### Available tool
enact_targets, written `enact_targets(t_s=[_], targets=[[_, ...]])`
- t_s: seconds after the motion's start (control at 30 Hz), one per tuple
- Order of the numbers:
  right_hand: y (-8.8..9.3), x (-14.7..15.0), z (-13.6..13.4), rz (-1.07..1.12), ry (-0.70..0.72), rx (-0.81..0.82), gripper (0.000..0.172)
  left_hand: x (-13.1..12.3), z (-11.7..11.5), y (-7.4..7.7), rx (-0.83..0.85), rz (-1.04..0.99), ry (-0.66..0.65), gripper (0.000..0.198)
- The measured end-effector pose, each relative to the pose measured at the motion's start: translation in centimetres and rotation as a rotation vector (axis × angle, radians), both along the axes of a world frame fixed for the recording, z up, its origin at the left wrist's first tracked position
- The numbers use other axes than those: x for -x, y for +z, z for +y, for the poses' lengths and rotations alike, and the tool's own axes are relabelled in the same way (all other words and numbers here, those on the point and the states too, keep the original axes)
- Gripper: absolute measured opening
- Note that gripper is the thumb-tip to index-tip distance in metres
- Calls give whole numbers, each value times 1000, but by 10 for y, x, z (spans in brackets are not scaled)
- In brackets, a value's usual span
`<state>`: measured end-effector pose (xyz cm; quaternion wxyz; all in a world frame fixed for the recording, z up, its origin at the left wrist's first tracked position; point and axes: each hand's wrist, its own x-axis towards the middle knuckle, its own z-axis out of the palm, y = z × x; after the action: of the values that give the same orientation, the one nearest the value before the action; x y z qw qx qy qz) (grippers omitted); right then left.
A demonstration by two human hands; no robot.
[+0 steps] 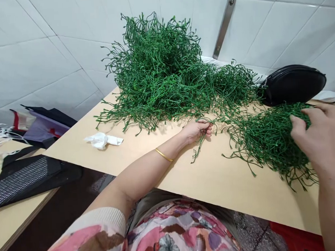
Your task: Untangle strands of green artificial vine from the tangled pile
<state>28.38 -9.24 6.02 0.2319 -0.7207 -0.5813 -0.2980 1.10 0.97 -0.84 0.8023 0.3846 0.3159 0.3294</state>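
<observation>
My left hand [196,131] is closed on thin green plastic stems [199,148], whose forked ends hang below the fingers. It rests low over the table, in front of a large heap of green artificial stems [164,73]. At the right, my right hand [325,132] is over a smaller pile of the same stems [275,138]. Its thumb and fingers are apart, with the fingertips at the pile's far right side. Loose stems join the two heaps across the tabletop.
Behind the smaller pile stands a black oval bag [296,83]. A crumpled white tissue [101,140] lies on the wooden table [176,177] at the left. White tiled wall [68,55] backs the table, with a metal bracket [224,27]. Black mesh material [24,181] lies on a neighbouring table.
</observation>
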Motion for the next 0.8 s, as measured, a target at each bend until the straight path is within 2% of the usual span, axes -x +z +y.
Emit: enact_targets(t_s=[0.07,0.13,0.17,0.23,0.3,0.4,0.47,0.57,0.63,0.7,0.8], targets=[[-7,36,3,21,111,-3,27,1,1,0,16,-15,-5,17],[-19,70,12,117,345,-7,23,3,2,0,33,-38,-18,19],[-26,84,18,143,407,14,24,4,2,-1,40,-53,-23,20],[-41,101,32,179,451,71,37,5,3,-3,50,-83,-31,20],[-51,106,44,268,471,105,50,6,3,-5,47,-115,-29,18],[-55,105,53,384,446,53,55,7,2,-7,35,-181,-29,14],[-52,107,51,364,422,-28,50,6,1,-6,52,-226,-28,15],[-48,120,39,305,480,-111,29,6,1,-3,111,-241,5,22],[-51,131,32,312,577,-35,20,6,1,-1,139,-217,46,26],[-56,139,29,354,654,100,23,6,0,0,143,-192,71,28],[-67,141,36,505,642,186,28,4,-5,1,135,-192,35,29]])
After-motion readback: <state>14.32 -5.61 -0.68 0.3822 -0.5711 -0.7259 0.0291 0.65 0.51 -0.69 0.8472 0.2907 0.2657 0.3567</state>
